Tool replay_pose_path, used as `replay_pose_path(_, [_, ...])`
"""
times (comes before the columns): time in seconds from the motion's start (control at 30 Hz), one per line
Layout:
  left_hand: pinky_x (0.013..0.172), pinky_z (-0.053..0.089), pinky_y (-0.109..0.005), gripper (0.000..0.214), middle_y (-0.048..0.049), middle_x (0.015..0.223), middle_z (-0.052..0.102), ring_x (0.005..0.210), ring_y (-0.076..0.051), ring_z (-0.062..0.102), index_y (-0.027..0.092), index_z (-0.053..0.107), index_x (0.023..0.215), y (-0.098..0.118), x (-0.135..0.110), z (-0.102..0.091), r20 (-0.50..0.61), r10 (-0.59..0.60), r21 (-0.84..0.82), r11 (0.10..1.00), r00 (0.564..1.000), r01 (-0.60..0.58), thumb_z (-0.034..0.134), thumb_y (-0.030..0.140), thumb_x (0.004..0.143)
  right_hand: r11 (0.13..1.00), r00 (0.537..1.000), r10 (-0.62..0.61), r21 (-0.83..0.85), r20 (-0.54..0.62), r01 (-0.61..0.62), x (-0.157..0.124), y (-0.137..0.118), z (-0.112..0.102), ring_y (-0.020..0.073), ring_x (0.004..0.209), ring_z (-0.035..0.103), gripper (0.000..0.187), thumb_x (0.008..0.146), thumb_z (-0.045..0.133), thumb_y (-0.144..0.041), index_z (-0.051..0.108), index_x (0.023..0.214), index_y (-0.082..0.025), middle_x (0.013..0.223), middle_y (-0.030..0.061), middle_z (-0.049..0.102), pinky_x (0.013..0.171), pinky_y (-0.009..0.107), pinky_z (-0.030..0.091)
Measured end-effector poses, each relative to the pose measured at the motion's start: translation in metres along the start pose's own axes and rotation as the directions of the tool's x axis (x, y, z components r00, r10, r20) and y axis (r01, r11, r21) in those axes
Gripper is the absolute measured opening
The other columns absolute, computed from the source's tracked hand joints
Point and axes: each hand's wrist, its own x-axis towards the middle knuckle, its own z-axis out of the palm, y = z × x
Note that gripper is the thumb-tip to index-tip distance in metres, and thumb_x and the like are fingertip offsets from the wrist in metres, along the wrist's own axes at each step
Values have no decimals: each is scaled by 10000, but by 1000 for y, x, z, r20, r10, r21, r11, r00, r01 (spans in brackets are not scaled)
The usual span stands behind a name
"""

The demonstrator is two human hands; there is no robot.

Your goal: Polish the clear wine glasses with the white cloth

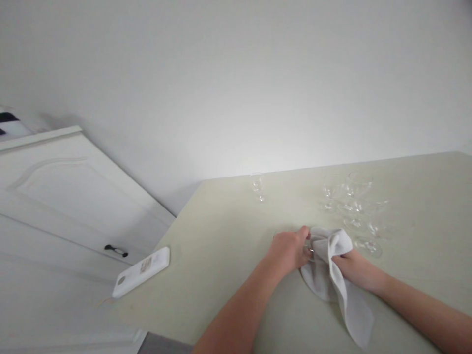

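My left hand (289, 250) is closed around a small clear glass (310, 251), mostly hidden by the fingers and the cloth. My right hand (350, 265) grips a white cloth (322, 275), which is bunched against the glass and hangs down toward the table. Past my right hand stand several clear stemmed glasses (357, 189), close together. One more stemmed glass (257, 187) stands apart, near the wall.
The pale green tabletop (221, 236) meets a white wall (236, 98) at the back. A white oblong device (142, 273) lies at the table's left edge. Beyond it is a white cabinet (66, 196) with a dark handle (116, 250).
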Motion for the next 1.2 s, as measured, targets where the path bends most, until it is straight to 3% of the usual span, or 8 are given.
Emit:
replay_pose_path(0.23, [767, 535, -310, 380, -22, 931, 751, 898, -244, 725, 290, 549, 1231, 1, -1, -3, 33, -7, 4, 1000, 999, 7, 601, 374, 864, 999, 999, 45, -15, -9, -45, -2, -7, 1, 355, 1046, 711, 227, 699, 647, -392, 752, 844, -251, 993, 71, 797, 1041, 515, 542])
replay_pose_path(0.63, [775, 534, -309, 384, -28, 973, 753, 913, -242, 720, 295, 538, 1243, 1, -2, -2, 24, -5, 3, 1000, 1000, 5, 592, 377, 872, 1000, 1000, 10, -22, -9, -10, -1, -9, 1, 350, 1056, 702, 229, 691, 654, -391, 746, 841, -245, 995, 90, 789, 1072, 504, 514])
replay_pose_path(0.87, [795, 526, -304, 374, -35, 1014, 755, 956, -243, 719, 301, 537, 1234, 3, -3, -6, 53, -27, -1, 1000, 998, 28, 599, 386, 875, 1000, 1000, 25, -10, -9, -25, -1, -8, 1, 395, 1103, 686, 275, 683, 683, -447, 741, 833, -224, 1005, 130, 786, 1101, 549, 478])
replay_pose_path(1.2, [767, 530, -308, 374, -33, 1007, 755, 931, -249, 722, 296, 534, 1227, 1, -3, -3, 30, -2, -2, 1000, 1000, 2, 603, 369, 867, 999, 1000, 24, -21, -10, -24, -2, -8, 0, 385, 1103, 692, 269, 669, 649, -370, 751, 861, -213, 996, 118, 788, 1080, 547, 491])
